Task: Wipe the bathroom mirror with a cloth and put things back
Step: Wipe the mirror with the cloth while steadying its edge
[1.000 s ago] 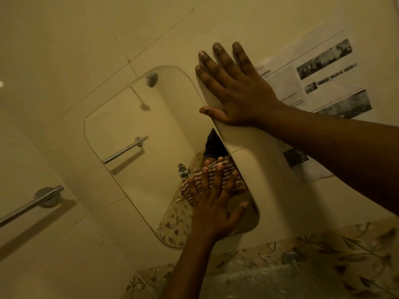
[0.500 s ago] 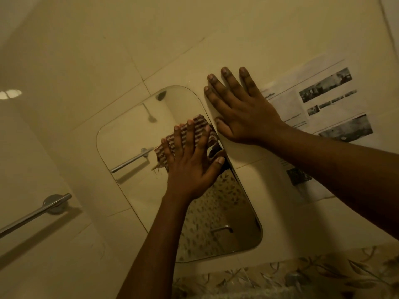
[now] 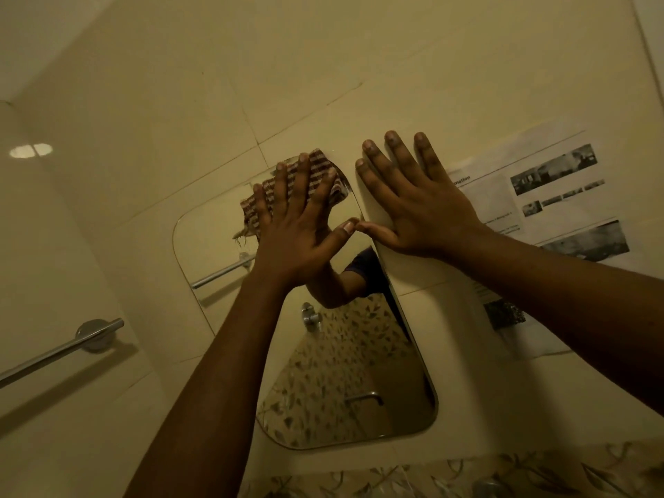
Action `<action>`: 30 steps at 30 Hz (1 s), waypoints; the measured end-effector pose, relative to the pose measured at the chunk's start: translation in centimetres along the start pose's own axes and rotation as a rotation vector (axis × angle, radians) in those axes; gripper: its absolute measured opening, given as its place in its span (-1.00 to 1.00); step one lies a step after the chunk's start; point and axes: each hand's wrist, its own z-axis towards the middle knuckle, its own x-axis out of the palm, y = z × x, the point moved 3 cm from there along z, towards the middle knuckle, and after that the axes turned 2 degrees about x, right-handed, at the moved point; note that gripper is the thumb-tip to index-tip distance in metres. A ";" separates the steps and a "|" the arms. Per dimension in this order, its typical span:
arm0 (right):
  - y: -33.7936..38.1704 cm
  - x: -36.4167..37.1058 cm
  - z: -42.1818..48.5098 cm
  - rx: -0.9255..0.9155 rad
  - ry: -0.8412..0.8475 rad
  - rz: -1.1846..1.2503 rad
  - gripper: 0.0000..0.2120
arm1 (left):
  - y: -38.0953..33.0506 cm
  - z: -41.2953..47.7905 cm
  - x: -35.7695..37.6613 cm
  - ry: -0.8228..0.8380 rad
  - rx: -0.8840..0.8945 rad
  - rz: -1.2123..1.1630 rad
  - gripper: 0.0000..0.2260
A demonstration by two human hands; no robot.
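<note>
- Cream wall tiles (image 3: pixel 323 66) fill the view under dim yellowish light; a floral border strip (image 3: pixel 539 472) runs along the bottom edge.
- I see the mirror (image 3: pixel 359 372) fixed to the wall, a rounded rectangle that looks tilted from this head angle. Its lower part reflects leaf-pattern tile and a small metal handle.
- Left hand (image 3: pixel 298 224) is flat against the mirror's upper edge, fingers spread and straight, palm pressing the cloth (image 3: pixel 316 170) to the glass. Grip is apart; the hand pins the cloth rather than closing round it.
- Cloth is striped brown and white, bunched under the fingers. Its top sticks up past the mirror's upper rim onto the tile, and a frayed end hangs out left of the hand.
- Right hand (image 3: pixel 420 206) lies flat on the tile just beside the mirror's right edge, fingers spread, holding nothing. Its thumb tip touches or nearly touches the left thumb; I cannot tell which.
- Reflection shows a forearm and a dark sleeve below the left hand.
- Printed paper sheet (image 3: pixel 546 195) with grey photos is stuck to the wall right of the right hand; the right forearm crosses its lower part.
- Chrome towel rail (image 3: pixel 61 350) is mounted on the side wall, far left, well apart from the mirror. A similar rail appears in the reflection.
</note>
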 end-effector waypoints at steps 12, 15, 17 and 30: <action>-0.1 0.1 -0.1 0.005 0.001 -0.032 -0.08 | 7.0 -1.8 -0.5 -0.039 0.015 -0.010 -0.20; 0.0 0.2 -0.2 0.003 -0.001 -0.021 -0.08 | 9.4 -3.1 -0.1 -0.041 -0.017 -0.010 -0.19; 0.0 0.2 -0.1 0.007 -0.003 -0.015 -0.08 | 10.4 -3.9 0.2 -0.040 -0.038 -0.019 -0.16; 0.0 0.4 -0.2 0.012 -0.003 -0.011 -0.07 | 9.3 -6.7 2.4 -0.033 -0.001 0.014 -0.14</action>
